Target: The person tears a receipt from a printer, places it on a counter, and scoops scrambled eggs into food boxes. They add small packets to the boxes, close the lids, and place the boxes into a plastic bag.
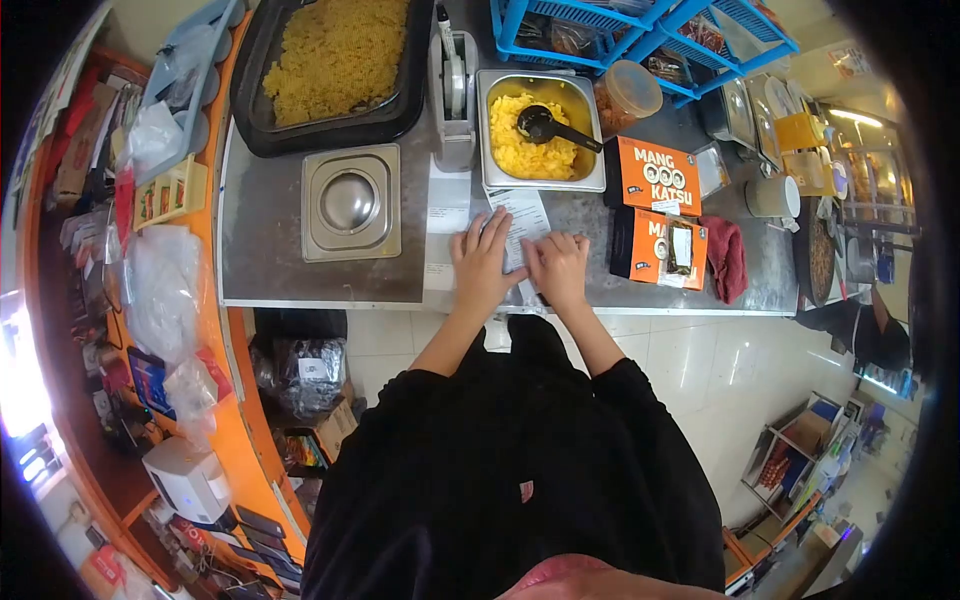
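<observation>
A printed paper receipt [522,215] lies on the metal counter in front of me. My left hand [482,262] rests flat on its left side, fingers stretched out. At the receipt's right edge, my right hand [560,268] has its fingers curled in and touches the paper; what they hold, if anything, is hidden. Left of the hands is a longer printed paper strip [442,235], flat on the counter. Just beyond the receipt stands a steel pan [597,182] of yellow chopped food [520,150], with a black ladle [562,130] in it.
Two orange boxes [650,165] and a dark red cloth [725,260] sit on the right. To the left are a steel lid [318,240] and a black tray [250,130] of yellow grain. A grey dispenser [455,150], lidded tub [632,90] and blue baskets [590,58] stand behind.
</observation>
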The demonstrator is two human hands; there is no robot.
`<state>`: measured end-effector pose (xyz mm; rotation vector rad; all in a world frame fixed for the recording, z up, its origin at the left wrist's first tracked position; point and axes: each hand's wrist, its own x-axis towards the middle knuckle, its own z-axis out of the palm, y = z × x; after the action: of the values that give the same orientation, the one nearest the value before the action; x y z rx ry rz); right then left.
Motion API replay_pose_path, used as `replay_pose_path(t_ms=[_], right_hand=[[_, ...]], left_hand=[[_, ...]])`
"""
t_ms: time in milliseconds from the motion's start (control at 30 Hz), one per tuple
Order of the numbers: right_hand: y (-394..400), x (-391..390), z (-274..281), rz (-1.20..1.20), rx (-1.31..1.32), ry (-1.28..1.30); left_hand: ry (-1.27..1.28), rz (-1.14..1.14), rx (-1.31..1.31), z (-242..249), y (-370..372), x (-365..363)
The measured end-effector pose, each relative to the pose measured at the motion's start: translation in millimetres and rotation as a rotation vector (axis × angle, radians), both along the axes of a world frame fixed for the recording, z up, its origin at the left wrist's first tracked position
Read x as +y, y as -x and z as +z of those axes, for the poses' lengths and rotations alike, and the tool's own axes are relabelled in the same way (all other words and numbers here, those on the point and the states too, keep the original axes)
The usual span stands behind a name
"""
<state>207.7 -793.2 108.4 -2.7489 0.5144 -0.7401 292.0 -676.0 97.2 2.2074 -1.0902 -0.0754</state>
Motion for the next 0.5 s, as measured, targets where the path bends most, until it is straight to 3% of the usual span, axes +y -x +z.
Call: replay_pose_path(t_ms=[167,367,500], right_hand=[[-5.9,-2.3,3.8,0.072,0.069,0.01],[-1.0,-31.1,-9.5,-0.136,0.146,0.035],[10.5,-21.9,-0.7,-0.008,0.048,0.005]], left_hand=[[-0.026,-0.008,0.022,0.7,-2.0,0.5],[-0.006,-0.002,0.004,3.0,-0.5,0.8],[0.009,0.006,0.0,3.7,-0.1,-0.5]])
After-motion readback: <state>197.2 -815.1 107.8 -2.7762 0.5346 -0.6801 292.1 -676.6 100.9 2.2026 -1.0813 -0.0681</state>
